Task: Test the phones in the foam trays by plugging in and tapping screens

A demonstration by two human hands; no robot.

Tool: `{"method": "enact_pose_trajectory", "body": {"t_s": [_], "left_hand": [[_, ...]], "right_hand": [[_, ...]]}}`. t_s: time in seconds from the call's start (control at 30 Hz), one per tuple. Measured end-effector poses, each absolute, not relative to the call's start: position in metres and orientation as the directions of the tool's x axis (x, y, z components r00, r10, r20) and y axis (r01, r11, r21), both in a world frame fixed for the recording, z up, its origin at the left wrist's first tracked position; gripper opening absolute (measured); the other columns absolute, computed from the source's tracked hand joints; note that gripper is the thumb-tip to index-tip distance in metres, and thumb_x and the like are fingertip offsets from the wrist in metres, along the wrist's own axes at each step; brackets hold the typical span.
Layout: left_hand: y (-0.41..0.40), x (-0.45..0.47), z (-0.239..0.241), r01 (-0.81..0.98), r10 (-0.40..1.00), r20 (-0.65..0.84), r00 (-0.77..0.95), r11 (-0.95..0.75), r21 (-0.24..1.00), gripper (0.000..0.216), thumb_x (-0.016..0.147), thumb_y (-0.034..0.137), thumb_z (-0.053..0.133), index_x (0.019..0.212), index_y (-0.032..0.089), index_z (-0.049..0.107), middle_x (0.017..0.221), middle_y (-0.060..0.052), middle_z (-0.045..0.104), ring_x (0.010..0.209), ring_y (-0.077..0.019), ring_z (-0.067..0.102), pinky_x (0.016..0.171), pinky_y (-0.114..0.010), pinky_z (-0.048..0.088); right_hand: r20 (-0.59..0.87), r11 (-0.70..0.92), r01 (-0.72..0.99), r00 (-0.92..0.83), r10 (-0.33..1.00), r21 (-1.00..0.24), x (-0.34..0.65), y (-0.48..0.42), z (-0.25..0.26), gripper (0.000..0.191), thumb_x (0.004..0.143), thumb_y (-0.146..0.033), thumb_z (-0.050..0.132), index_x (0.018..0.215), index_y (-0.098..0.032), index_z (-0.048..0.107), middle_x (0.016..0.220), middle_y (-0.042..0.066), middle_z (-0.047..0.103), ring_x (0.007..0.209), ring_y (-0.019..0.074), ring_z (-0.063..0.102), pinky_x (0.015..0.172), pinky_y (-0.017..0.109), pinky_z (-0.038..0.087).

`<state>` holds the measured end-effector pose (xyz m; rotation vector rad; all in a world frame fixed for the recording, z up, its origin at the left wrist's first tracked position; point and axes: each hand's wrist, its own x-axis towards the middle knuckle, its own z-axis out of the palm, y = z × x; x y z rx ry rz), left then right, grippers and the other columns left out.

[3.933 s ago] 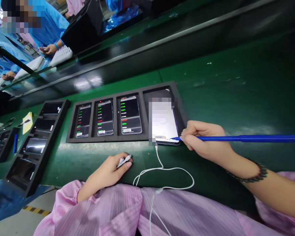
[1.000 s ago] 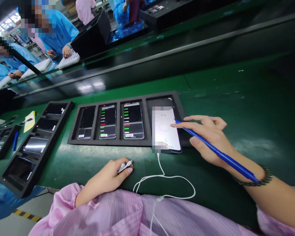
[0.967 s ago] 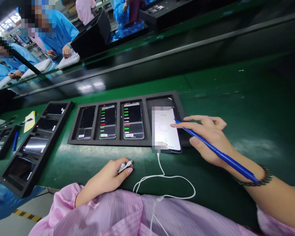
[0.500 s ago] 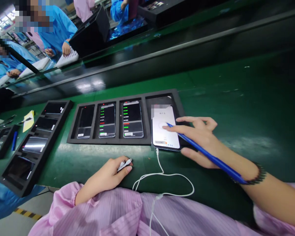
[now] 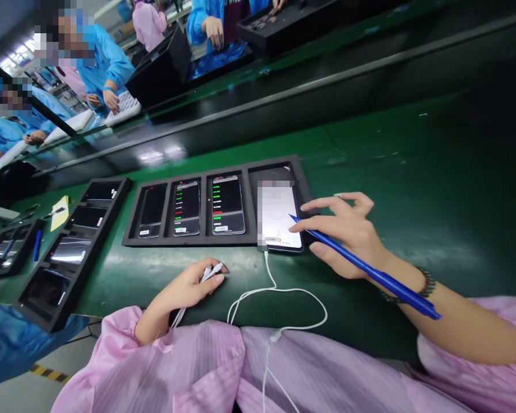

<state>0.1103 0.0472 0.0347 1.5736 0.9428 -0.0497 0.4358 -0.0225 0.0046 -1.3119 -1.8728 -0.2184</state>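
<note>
My right hand (image 5: 348, 235) holds a long blue pen (image 5: 370, 272), its tip over the lit white screen of a phone (image 5: 281, 221). That phone lies in the rightmost slot of a black foam tray (image 5: 129, 241) on the green belt, and a white cable (image 5: 279, 295) is plugged into its near end. My left hand (image 5: 189, 287) rests on the belt edge, closed on the plug of a second white cable (image 5: 210, 271). Three more phones (image 5: 227, 203) with dark screens and coloured text fill the tray's other slots.
A second black tray (image 5: 43, 318) with several dark phones lies at the left, a third tray (image 5: 4, 252) with a blue pen beyond it. A yellow note (image 5: 59, 205) sits nearby. People in blue coats work at a far bench with white keyboards (image 5: 122, 108).
My right hand shifted from pressing the pen at the phone's lower edge to hovering over its screen middle with fingers spread. The left hand stayed put holding the plug.
</note>
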Motion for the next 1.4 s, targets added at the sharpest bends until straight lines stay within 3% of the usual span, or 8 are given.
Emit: {"method": "enact_pose_trajectory", "body": {"t_s": [0.27, 0.47, 0.63, 0.8, 1.07, 1.2, 1.3, 1.4], "left_hand": [[0.043, 0.12, 0.043, 0.483, 0.492, -0.57, 0.658, 0.305, 0.821, 0.075, 0.072, 0.081, 0.067, 0.111, 0.019, 0.051, 0.058, 0.013, 0.031, 0.042, -0.0025, 0.015, 0.041, -0.019, 0.013], [0.025, 0.153, 0.066, 0.561, 0.66, -0.348, 0.666, -0.135, 0.816, 0.042, 0.089, 0.059, 0.06, 0.079, 0.018, 0.055, 0.067, 0.005, 0.05, 0.059, -0.009, 0.043, 0.057, -0.023, 0.034], [0.018, 0.198, 0.065, 0.746, 0.722, -0.307, 0.621, -0.424, 0.513, 0.044, 0.097, 0.056, 0.053, 0.08, 0.017, 0.065, 0.075, -0.004, 0.067, 0.072, -0.0198, 0.064, 0.066, -0.029, 0.043], [0.014, 0.221, 0.055, 0.804, 0.744, -0.31, 0.592, -0.52, 0.287, 0.04, 0.104, 0.046, 0.043, 0.103, 0.015, 0.069, 0.096, -0.014, 0.076, 0.094, -0.0307, 0.074, 0.079, -0.037, 0.054], [0.012, 0.224, 0.045, 0.797, 0.744, -0.287, 0.604, -0.564, 0.215, 0.038, 0.105, 0.035, 0.038, 0.116, 0.01, 0.064, 0.101, -0.018, 0.076, 0.095, -0.0327, 0.075, 0.082, -0.042, 0.058], [0.014, 0.227, 0.042, 0.758, 0.711, -0.264, 0.652, -0.618, 0.208, 0.037, 0.103, 0.033, 0.041, 0.111, 0.008, 0.067, 0.097, -0.02, 0.076, 0.097, -0.0351, 0.075, 0.084, -0.045, 0.058], [0.016, 0.23, 0.044, 0.762, 0.717, -0.258, 0.648, -0.613, 0.211, 0.039, 0.103, 0.033, 0.041, 0.108, 0.007, 0.07, 0.096, -0.021, 0.076, 0.098, -0.0362, 0.074, 0.085, -0.046, 0.058], [0.018, 0.231, 0.049, 0.777, 0.731, -0.27, 0.627, -0.563, 0.28, 0.04, 0.102, 0.033, 0.041, 0.1, 0.009, 0.073, 0.095, -0.019, 0.076, 0.098, -0.0347, 0.074, 0.085, -0.042, 0.057]], "right_hand": [[0.586, 0.474, 0.774, -0.169, 0.793, -0.419, 0.431, -0.024, 0.009, 0.039, 0.094, -0.05, 0.043, 0.083, -0.028, 0.073, 0.078, 0.003, 0.071, 0.1, 0.0274, 0.066, 0.101, 0.054, 0.028], [0.63, 0.492, 0.795, -0.185, 0.754, -0.355, 0.439, -0.026, 0.014, 0.036, 0.097, -0.04, 0.043, 0.085, -0.027, 0.074, 0.088, 0.004, 0.072, 0.098, 0.0251, 0.066, 0.096, 0.051, 0.031], [0.687, 0.433, 0.807, -0.047, 0.725, -0.402, 0.439, -0.024, 0.005, 0.038, 0.098, -0.038, 0.039, 0.082, -0.026, 0.072, 0.079, 0.004, 0.071, 0.091, 0.0249, 0.066, 0.092, 0.05, 0.035], [0.669, 0.393, 0.777, 0.049, 0.741, -0.492, 0.438, -0.02, -0.004, 0.034, 0.097, -0.037, 0.041, 0.084, -0.026, 0.071, 0.078, 0.003, 0.072, 0.09, 0.0256, 0.065, 0.091, 0.05, 0.036], [0.611, 0.356, 0.757, 0.073, 0.788, -0.549, 0.438, -0.021, -0.005, 0.037, 0.096, -0.041, 0.041, 0.083, -0.026, 0.073, 0.078, 0.005, 0.07, 0.09, 0.0274, 0.063, 0.092, 0.052, 0.038], [0.632, 0.326, 0.821, 0.055, 0.773, -0.469, 0.436, -0.022, -0.003, 0.039, 0.098, -0.048, 0.041, 0.086, -0.026, 0.071, 0.084, 0.006, 0.069, 0.09, 0.0277, 0.064, 0.091, 0.052, 0.038], [0.666, 0.347, 0.881, -0.05, 0.744, -0.322, 0.436, -0.023, -0.002, 0.03, 0.091, -0.054, 0.061, 0.1, -0.027, 0.069, 0.095, 0.006, 0.071, 0.096, 0.0294, 0.063, 0.09, 0.05, 0.037], [0.646, 0.411, 0.874, -0.16, 0.746, -0.258, 0.436, -0.022, -0.004, 0.041, 0.085, -0.053, 0.072, 0.116, -0.029, 0.064, 0.108, 0.007, 0.073, 0.107, 0.033, 0.059, 0.092, 0.051, 0.036]]}}
